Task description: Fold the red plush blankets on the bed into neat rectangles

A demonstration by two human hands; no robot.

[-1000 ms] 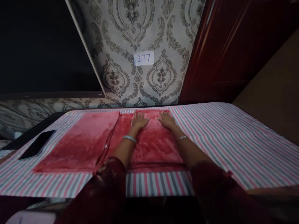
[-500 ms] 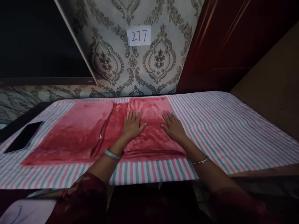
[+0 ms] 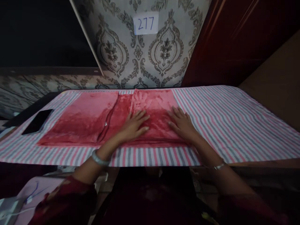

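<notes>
A plush pinkish-red blanket [image 3: 82,120] lies partly folded on a striped cloth [image 3: 234,125], with a folded section at each side and a lower strip between them. My left hand [image 3: 134,126] rests with fingers spread on the left part of the right-hand section. On that section's right edge lies my right hand [image 3: 182,123], its fingers also apart and slightly blurred. Neither hand grips the fabric. A small white tag shows at the inner edge of the left-hand section.
A black phone [image 3: 37,122] lies on the cloth at the left. Behind the table are a dark screen [image 3: 44,34], a patterned wall with a paper marked 277 [image 3: 145,23], and a dark red panel [image 3: 225,43]. A pink-topped surface [image 3: 35,193] is at lower left.
Both hands have slid nearer the front edge, and the right hand has also moved outward to the right. The view has tilted down a little, and the blanket's folds look the same.
</notes>
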